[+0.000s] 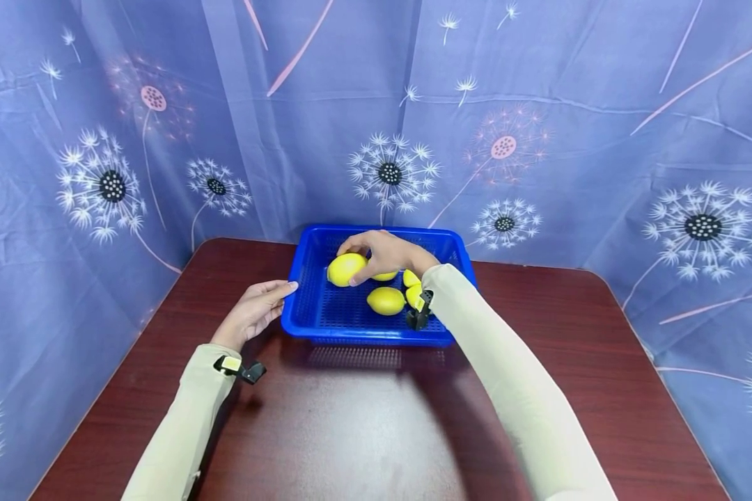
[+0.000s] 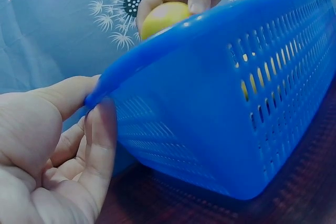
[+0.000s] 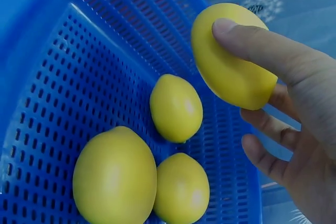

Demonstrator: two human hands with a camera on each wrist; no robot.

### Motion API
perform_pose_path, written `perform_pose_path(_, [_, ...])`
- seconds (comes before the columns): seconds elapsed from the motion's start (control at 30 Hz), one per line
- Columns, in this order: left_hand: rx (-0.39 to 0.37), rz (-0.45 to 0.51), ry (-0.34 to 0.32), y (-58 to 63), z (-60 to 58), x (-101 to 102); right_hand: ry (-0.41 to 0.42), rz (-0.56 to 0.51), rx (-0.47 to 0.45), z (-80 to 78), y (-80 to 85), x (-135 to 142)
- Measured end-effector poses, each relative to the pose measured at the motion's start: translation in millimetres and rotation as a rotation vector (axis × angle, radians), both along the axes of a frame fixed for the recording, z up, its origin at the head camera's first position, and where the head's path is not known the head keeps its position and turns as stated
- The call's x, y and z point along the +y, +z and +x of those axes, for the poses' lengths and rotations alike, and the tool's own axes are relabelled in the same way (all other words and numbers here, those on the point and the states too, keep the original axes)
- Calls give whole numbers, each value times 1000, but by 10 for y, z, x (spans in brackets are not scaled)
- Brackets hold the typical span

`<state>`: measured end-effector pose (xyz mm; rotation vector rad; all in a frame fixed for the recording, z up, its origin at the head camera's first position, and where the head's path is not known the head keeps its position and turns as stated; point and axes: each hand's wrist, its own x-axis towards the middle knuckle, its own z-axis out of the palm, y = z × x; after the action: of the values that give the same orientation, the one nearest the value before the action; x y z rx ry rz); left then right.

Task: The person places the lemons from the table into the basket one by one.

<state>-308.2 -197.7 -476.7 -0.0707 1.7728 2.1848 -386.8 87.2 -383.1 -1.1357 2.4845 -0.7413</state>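
Note:
A blue plastic basket (image 1: pixel 335 313) with perforated walls stands at the far side of the table, several yellow lemons inside. My left hand (image 1: pixel 255 311) pinches its left rim between thumb and fingers, as the left wrist view confirms at the rim (image 2: pixel 113 80). Between the thumb and fingers of my right hand (image 1: pixel 385 252) is a lemon (image 3: pixel 231 56), held above the basket's left part. Below it in the right wrist view lie a large lemon (image 3: pixel 115 177) and two smaller lemons (image 3: pixel 176 108). The right hand and wrist partly cover some lemons in the head view.
The basket rests on a dark red-brown wooden table (image 1: pixel 539 334) with rounded far corners. Behind and beside the table hangs a blue curtain (image 1: pixel 326 160) printed with dandelions, close to the basket's far side.

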Motion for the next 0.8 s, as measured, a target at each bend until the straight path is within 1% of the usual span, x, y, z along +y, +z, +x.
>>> perform_pose_path(0.17, [2, 0, 12, 1, -5, 0, -47, 20, -93, -96, -90, -33])
perform_pose_path(0.23, [2, -2, 13, 0, -5, 6, -72, 42, -113, -118, -135, -42])
perform_pose_path(0.37, [3, -13, 4, -7, -5, 7, -118, 80, -107, -136, -211, -73])
perform_pose_path(0.47, [8, -23, 2, -13, -5, 0, -132, 110, -91, -140, -255, -107])
perform_pose_path(0.73, [10, -4, 5, -8, 2, 4, -129, 261, -25, -144, -364, -177])
perform_pose_path(0.8, [10, -4, 7, -8, 1, 3, -131, 278, -24, -149, -379, -193])
